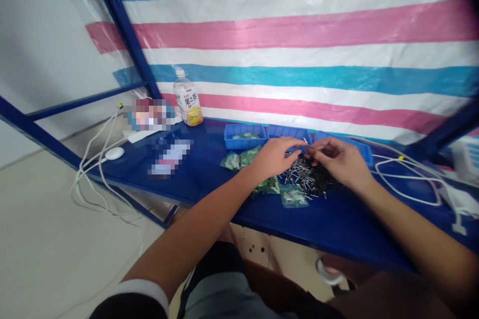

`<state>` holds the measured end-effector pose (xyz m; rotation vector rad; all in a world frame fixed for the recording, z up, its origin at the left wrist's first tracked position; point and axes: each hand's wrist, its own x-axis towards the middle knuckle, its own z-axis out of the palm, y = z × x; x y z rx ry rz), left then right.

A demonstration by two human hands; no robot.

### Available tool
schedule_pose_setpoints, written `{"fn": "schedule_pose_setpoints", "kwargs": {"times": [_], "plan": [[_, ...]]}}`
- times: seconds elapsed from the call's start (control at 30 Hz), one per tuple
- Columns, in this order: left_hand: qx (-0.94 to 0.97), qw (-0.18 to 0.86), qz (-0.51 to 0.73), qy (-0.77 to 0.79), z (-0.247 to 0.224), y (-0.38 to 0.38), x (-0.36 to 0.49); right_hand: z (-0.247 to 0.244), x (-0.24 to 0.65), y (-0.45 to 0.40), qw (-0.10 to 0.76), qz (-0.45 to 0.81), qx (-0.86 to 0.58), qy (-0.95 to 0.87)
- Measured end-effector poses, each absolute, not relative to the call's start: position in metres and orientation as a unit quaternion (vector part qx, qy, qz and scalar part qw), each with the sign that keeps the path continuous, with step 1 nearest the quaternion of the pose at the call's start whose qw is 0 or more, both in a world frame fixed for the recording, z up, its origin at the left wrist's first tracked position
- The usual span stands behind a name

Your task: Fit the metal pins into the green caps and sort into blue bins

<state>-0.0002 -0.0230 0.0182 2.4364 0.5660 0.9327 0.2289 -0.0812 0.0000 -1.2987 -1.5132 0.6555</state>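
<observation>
My left hand (276, 156) reaches over a pile of thin silver nail-like pins (299, 173), its thumb and fingers apart. Nothing clearly shows in its grasp. Close by on the right, my right hand (340, 160) has thumb and fingertips pinched together near the left fingertips; what they hold is too small to make out. Under the right hand lies a heap of small black pieces (322, 179) mixed with the pins. Clear plastic packets with green and white contents, such as the front packet (294, 196), lie beside the pile and partly beneath my left forearm.
Behind the pile stand three blue bins, the left bin (245, 142) holding packets. A drink bottle (188, 99) stands at the back left. White cables (419, 197) lie at right; others hang over the left edge near a white oval device (114, 153). Blue posts frame the table (209, 179).
</observation>
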Motion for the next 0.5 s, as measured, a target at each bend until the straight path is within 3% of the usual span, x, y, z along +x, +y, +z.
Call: {"fn": "schedule_pose_setpoints", "kwargs": {"times": [0.17, 0.33, 0.5], "plan": [[0.884, 0.248, 0.339, 0.208, 0.020, -0.026, 0.001, 0.003, 0.220, -0.088, 0.518, 0.289, -0.507, -0.625], [0.890, 0.233, 0.338, 0.196, 0.019, -0.027, 0.001, 0.006, 0.219, -0.093, 0.457, 0.201, -0.515, -0.697], [0.881, 0.192, 0.354, 0.249, 0.019, -0.030, -0.001, 0.006, 0.224, -0.093, 0.456, 0.152, -0.555, -0.679]]}}
